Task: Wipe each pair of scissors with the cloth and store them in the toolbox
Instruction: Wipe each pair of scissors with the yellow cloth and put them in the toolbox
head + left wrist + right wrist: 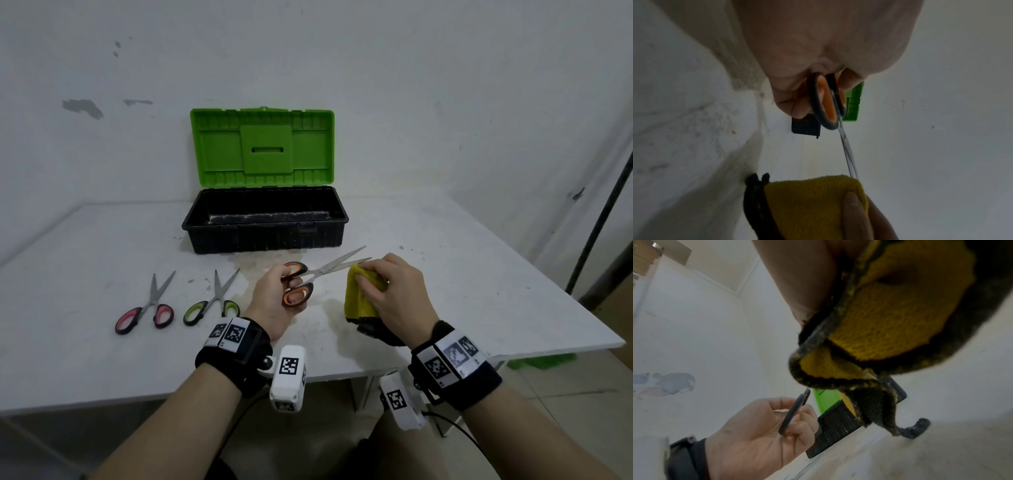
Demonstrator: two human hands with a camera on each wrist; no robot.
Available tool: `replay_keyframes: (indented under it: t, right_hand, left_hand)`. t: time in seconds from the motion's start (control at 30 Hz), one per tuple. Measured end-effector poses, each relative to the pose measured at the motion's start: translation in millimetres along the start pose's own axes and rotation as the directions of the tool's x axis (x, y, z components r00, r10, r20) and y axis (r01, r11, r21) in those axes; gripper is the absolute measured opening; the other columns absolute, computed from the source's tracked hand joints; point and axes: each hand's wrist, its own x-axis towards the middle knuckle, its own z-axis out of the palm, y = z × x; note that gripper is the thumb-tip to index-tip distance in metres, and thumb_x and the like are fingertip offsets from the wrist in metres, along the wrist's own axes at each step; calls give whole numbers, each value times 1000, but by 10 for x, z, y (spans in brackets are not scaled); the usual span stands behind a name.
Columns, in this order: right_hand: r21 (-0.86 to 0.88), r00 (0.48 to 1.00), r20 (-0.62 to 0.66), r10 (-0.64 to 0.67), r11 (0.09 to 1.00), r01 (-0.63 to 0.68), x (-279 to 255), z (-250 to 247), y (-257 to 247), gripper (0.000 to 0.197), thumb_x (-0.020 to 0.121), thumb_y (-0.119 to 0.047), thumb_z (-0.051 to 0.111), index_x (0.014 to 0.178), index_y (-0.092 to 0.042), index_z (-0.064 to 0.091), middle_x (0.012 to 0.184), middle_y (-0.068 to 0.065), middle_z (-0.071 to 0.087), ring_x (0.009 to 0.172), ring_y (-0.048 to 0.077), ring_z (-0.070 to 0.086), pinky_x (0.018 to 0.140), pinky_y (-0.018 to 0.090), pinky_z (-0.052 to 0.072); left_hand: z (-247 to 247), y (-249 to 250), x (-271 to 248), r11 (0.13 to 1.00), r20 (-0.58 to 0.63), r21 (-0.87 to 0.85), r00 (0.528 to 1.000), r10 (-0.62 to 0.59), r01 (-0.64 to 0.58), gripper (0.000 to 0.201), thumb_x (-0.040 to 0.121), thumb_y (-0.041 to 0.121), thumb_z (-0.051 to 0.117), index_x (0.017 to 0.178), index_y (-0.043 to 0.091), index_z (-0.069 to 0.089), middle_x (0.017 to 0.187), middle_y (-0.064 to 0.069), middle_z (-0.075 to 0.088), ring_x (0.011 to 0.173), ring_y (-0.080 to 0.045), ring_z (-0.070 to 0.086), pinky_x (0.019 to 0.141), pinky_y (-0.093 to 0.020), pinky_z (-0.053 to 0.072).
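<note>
My left hand (270,301) holds the orange-handled scissors (308,277) by the handle loops, fingers curled through and around them, above the table (479,291). Blades are slightly apart and point right and away, toward the right hand. In the left wrist view the same scissors (828,104) run from the fingers down to the cloth (813,203), tips meeting its top edge.

My right hand (394,294) grips the yellow cloth (359,294), bunched, fingers curled round it, thumb pressing on the near face. The cloth's upper corner touches the lower blade near its tip. A dark-edged part of the cloth hangs below the hand; from the right wrist view the cloth (890,321) fills most of the frame, so I can't tell whether the blade sits inside the fold or only against it.

The toolbox (263,222) sits at the back centre of the table, green lid (262,147) upright and open, black tray just behind the hands.

Two more pairs lie flat on the table to the left, blades a little open and pointing away: the pink-handled scissors (147,308) furthest left, the green-handled scissors (212,301) beside them, apart from each other and from my left hand.
</note>
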Motion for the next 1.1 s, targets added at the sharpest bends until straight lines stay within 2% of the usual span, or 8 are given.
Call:
replay_keyframes:
  t: [0.1,0.2,0.33,0.47,0.6,0.77,0.97,1.1]
  right_hand:
    - [1,1000,2,0,1000,0,-4,10,-4,14,88,-23,67,100,-20,73,84,-8,55,77,8,49,66,7,32]
    - [11,1000,-4,13,1000,-13,-5,37,10,14,87,-23,67,98,-19,74,82,-6,56,75,9,50,65,12,33]
    - [16,1000,0,30,999,-30,-25,49,35,14,87,-22,67,99,-18,74,83,-3,58,76,11,51,66,11,35]
    - [25,1000,-15,25,999,-25,-21,43,23,14,87,-22,68,99,-18,74,82,-3,57,75,11,52,66,10,34]
    - [15,999,-1,32,999,-32,-15,40,34,14,88,-23,67,100,-18,73,84,-3,58,78,13,53,67,10,34]
    - [-11,999,41,25,1000,-25,-35,63,14,16,89,-27,65,102,-20,72,86,-5,57,79,11,52,65,9,33]
    - [11,998,35,52,999,-53,-57,57,16,16,88,-27,66,101,-21,73,82,-9,53,76,7,51,64,9,33]
    - [2,989,-73,132,991,-132,-113,-8,55,15,87,-23,66,101,-19,71,88,-6,59,79,6,51,69,4,34]
  left_hand:
    - [25,-50,-8,975,-60,211,995,79,-64,8,91,16,65,94,15,57,71,2,49,52,-10,44,45,-22,35]
    - [16,-109,-5,952,-28,279,990,141,-128,30,91,18,71,116,13,55,77,3,56,55,-6,50,47,-20,41]
    - [-7,-87,-32,973,56,175,989,140,-148,25,89,6,71,109,10,57,65,5,57,42,-4,41,45,-16,40]
    - [-33,-78,-57,991,159,126,987,31,-51,3,92,15,68,89,13,68,59,4,36,44,-5,30,44,-15,33]
    - [-4,-73,-107,986,232,160,973,10,-48,17,100,26,55,102,13,66,62,3,30,44,-3,27,45,-17,21]
    - [61,-60,-110,970,106,235,994,37,-61,33,102,40,49,113,10,59,51,6,27,42,-7,20,44,-20,20]
    - [83,-69,-103,943,45,292,987,153,-160,27,100,32,57,104,6,64,54,7,33,41,-6,24,45,-21,21]
    - [69,-70,-135,933,-1,307,980,197,-188,28,99,31,59,92,4,63,45,12,47,37,-3,31,41,-16,28]
